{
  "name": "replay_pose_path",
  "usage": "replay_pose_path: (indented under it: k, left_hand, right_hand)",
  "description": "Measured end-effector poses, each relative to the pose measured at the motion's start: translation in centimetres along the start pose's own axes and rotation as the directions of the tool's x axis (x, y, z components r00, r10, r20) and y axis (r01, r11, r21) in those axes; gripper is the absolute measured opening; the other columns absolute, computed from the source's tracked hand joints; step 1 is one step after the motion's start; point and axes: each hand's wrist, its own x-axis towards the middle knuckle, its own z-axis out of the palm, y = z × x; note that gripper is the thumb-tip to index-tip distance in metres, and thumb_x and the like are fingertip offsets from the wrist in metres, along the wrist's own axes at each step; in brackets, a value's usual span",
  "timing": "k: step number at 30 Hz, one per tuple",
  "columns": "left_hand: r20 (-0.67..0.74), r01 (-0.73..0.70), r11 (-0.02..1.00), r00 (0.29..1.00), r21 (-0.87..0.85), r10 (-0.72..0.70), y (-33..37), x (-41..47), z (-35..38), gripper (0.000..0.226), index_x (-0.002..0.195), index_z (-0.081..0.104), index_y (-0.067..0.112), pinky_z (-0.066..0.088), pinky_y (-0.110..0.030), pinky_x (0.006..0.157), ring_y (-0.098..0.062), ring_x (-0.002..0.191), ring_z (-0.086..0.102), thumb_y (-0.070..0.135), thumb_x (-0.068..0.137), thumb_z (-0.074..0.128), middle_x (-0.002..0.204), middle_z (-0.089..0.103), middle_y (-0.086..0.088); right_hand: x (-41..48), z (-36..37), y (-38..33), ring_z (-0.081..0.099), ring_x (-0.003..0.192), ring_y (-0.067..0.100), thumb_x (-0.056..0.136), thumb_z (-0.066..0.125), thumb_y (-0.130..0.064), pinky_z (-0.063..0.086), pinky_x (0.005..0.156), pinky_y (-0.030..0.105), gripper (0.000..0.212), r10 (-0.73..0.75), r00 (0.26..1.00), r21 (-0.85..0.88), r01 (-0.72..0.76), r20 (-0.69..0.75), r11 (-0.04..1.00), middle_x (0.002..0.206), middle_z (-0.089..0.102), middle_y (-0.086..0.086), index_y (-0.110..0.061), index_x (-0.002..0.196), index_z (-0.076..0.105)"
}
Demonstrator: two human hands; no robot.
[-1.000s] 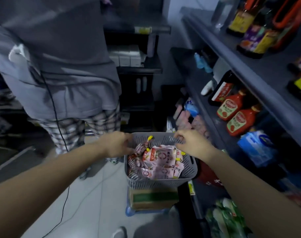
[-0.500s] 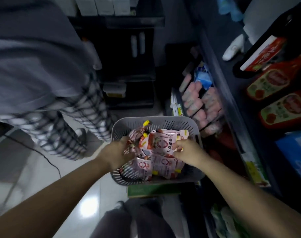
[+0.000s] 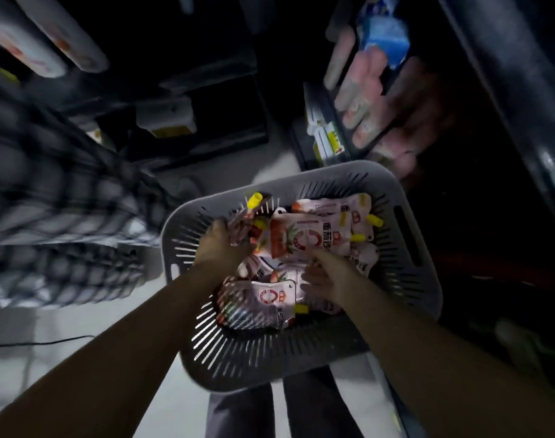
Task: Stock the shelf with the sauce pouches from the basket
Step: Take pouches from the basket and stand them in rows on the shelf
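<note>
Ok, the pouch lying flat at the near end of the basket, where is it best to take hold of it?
Probably pinch the near pouch at its corner by the yellow cap, coming from above on the right. It lies flat, face up, so the body offers little edge; the cap end pokes out close to the right hand.

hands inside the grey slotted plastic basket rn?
2. Left hand grips red-and-white sauce pouches at the grey basket's left side; right hand touches pouches nearer its middle.
</note>
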Motion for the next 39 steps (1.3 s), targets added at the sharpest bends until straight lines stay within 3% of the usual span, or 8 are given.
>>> replay_pose_path:
  k: [4,8,12,15,24,28,33,39]
  left_hand:
    - [-0.050,0.041,0.990,0.998,-0.134,-0.048,-0.6,2.3,1.5,0.061,0.125,0.049,0.007,0.047,-0.035,0.093,-0.033,0.112,0.057,0.026,0.072,0.075,0.122,0.060,-0.014]
    - [-0.116,0.044,0.991,0.991,-0.126,-0.058,-1.0,3.1,2.3,0.053,0.124,0.053,0.009,0.042,-0.027,0.079,-0.029,0.108,0.058,0.020,0.076,0.073,0.120,0.063,-0.010]
    - [-0.163,0.002,0.995,0.986,-0.102,-0.019,-1.1,3.3,2.2,0.034,0.110,0.063,0.009,0.038,-0.024,0.072,-0.029,0.099,0.062,0.030,0.083,0.067,0.108,0.069,-0.013]
    - [-0.136,-0.022,0.988,0.991,-0.151,0.001,-1.2,2.9,1.5,0.032,0.104,0.067,0.010,0.043,-0.028,0.075,-0.029,0.095,0.064,0.035,0.083,0.066,0.102,0.071,-0.014]
    - [0.037,-0.100,0.933,0.992,-0.346,0.120,-1.5,-1.9,-2.2,0.046,0.103,0.067,0.021,0.054,-0.046,0.087,-0.018,0.089,0.071,0.049,0.067,0.070,0.090,0.076,0.001]
    - [0.166,-0.030,0.778,0.971,-0.627,0.171,0.9,-5.5,-4.3,0.008,0.087,0.066,0.012,0.057,-0.020,0.064,-0.006,0.069,0.071,0.007,0.084,0.060,0.074,0.076,0.007]
    - [0.191,0.046,0.594,0.964,-0.803,0.183,4.8,-8.9,-7.2,0.025,0.090,0.069,0.012,0.056,-0.019,0.057,-0.014,0.071,0.073,0.027,0.071,0.065,0.085,0.077,-0.003]
    - [0.282,0.188,0.345,0.927,-0.920,0.247,10.3,-13.3,-11.6,0.037,0.107,0.066,0.012,0.059,-0.033,0.069,-0.022,0.082,0.073,0.037,0.083,0.054,0.100,0.074,-0.010]
  right_hand:
    - [2.3,1.4,-0.2,0.060,0.052,0.019,0.086,0.064,-0.032,0.054,0.049,0.027,0.034,0.064,0.997,0.333,-0.074,0.041,0.940,0.055,0.058,0.007,-0.004,0.069,0.056]
    - [4.5,2.5,-0.3,0.054,0.069,0.022,0.087,0.061,-0.038,0.048,0.078,0.039,0.041,0.078,0.997,0.448,-0.060,-0.022,0.892,0.067,0.054,0.011,-0.002,0.069,0.054]
    - [5.3,3.1,0.2,0.047,0.055,0.017,0.081,0.068,-0.041,0.047,0.064,0.033,0.038,0.077,0.997,0.533,-0.070,0.009,0.843,0.048,0.057,0.004,-0.006,0.071,0.055]
    - [5.4,2.9,0.7,0.064,0.080,0.025,0.079,0.072,-0.031,0.059,0.074,0.039,0.039,0.040,0.998,0.670,-0.067,0.056,0.740,0.089,0.069,0.013,-0.004,0.104,0.060]
    - [1.6,0.5,2.1,0.063,0.103,0.031,0.075,0.075,-0.013,0.051,0.092,0.049,0.043,-0.012,1.000,0.569,0.010,-0.001,0.822,0.114,0.065,0.016,-0.010,0.116,0.060]
    - [-2.0,-0.7,2.8,0.063,0.105,0.032,0.077,0.072,-0.005,0.050,0.094,0.050,0.042,-0.115,0.991,0.382,0.131,-0.064,0.915,0.115,0.066,0.015,-0.009,0.117,0.060]
    - [-7.3,-2.2,1.8,0.067,0.094,0.031,0.077,0.072,-0.010,0.056,0.078,0.039,0.030,-0.328,0.943,0.142,0.332,-0.055,0.933,0.102,0.072,0.013,-0.006,0.106,0.066]
    - [-15.1,-2.7,-3.2,0.067,0.071,0.023,0.069,0.077,-0.017,0.054,0.070,0.035,0.026,-0.623,0.782,0.109,0.617,0.021,0.779,0.076,0.070,0.006,-0.009,0.089,0.063]
